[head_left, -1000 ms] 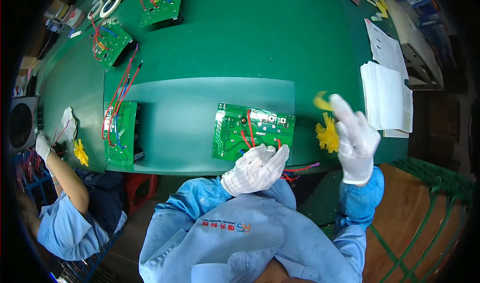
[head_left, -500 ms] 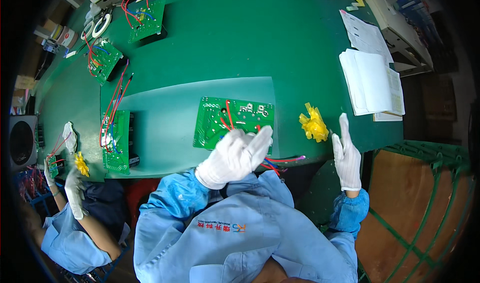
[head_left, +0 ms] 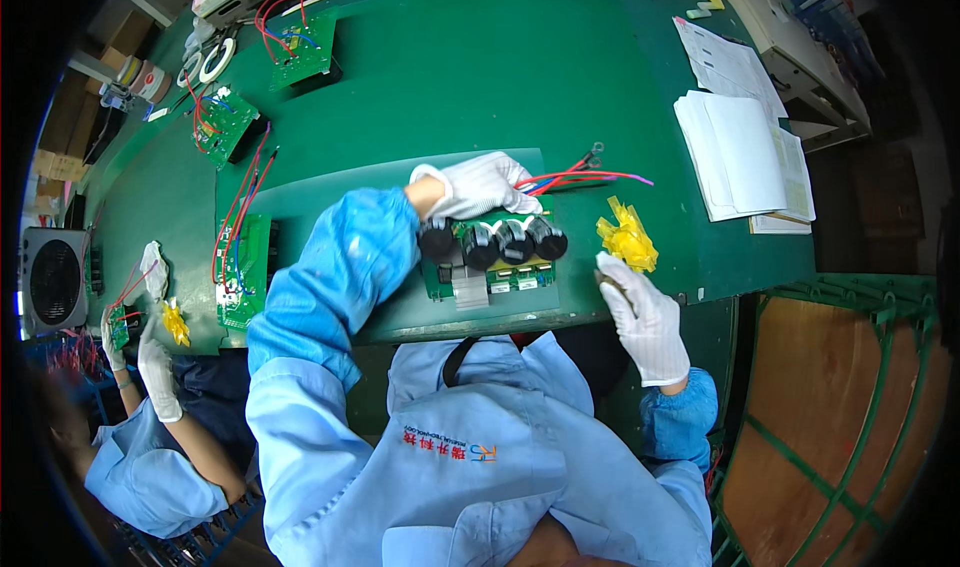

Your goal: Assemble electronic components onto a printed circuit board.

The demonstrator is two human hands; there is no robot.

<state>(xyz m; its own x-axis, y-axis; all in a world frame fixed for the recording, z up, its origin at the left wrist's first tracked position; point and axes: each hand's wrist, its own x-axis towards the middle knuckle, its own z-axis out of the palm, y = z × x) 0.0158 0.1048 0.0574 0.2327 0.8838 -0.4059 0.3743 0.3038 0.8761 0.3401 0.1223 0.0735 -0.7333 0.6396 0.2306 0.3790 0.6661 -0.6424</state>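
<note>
A green circuit board lies near the front edge of the table, its component side up. It carries several black cylindrical capacitors and a grey heat sink. My white-gloved left hand grips the board's far edge, its fingers closed there. Red and blue wires stretch rightward from beside those fingers. My gloved right hand hovers right of the board with thumb and fingers apart, holding nothing visible. Just beyond it sits a bundle of yellow tape strips.
More wired circuit boards lie to the left and far left. Papers rest at the right side of the table. At far left, a co-worker's gloved hands handle a small board beside a fan.
The board has been turned over from its soldered side to its component side. My left hand went from its near edge to the far edge; my right hand came left and nearer.
</note>
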